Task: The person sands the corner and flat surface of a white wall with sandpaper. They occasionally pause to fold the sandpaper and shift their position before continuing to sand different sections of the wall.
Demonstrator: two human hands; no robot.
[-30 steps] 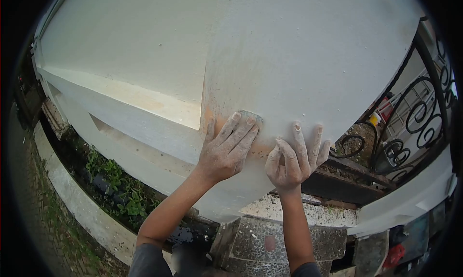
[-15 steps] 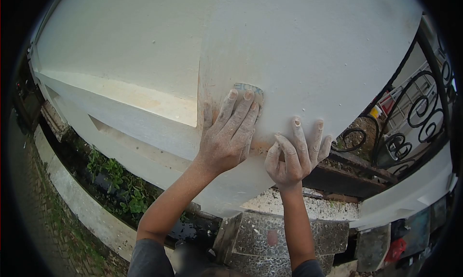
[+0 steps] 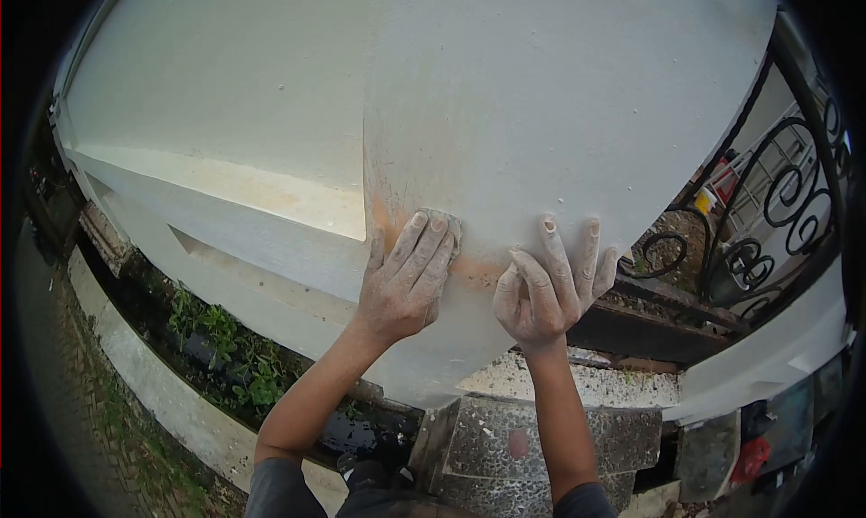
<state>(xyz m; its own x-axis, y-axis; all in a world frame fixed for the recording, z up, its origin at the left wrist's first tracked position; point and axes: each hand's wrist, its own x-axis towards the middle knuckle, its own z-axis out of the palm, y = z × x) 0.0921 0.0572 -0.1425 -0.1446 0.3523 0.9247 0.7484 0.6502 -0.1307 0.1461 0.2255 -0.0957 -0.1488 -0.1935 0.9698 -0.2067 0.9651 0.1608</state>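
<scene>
My left hand (image 3: pixel 403 282), coated in pale dust, presses a piece of sandpaper (image 3: pixel 456 229) flat against the white wall (image 3: pixel 559 94). Only the sandpaper's upper and right edges show past the fingertips; the palm hides the remainder. Orange-brown patches and scratches mark the wall around these fingers. To the right, my right hand (image 3: pixel 548 293) is just as dusty and appears to lean on the wall. Two of its fingers point upward and apart, the others are bent, and nothing shows in it.
A ledge (image 3: pixel 225 180) juts from the wall at left. Black scrolled ironwork (image 3: pixel 749 238) stands at right. Below lie a ditch with green plants (image 3: pixel 257 378), a concrete kerb (image 3: pixel 162 383) and pebbled slabs (image 3: pixel 505 446). A red object (image 3: pixel 749 459) lies at lower right.
My left hand has slid down and slightly left along the wall with the sandpaper, uncovering scuffed paint above. My right hand stays in nearly the same place.
</scene>
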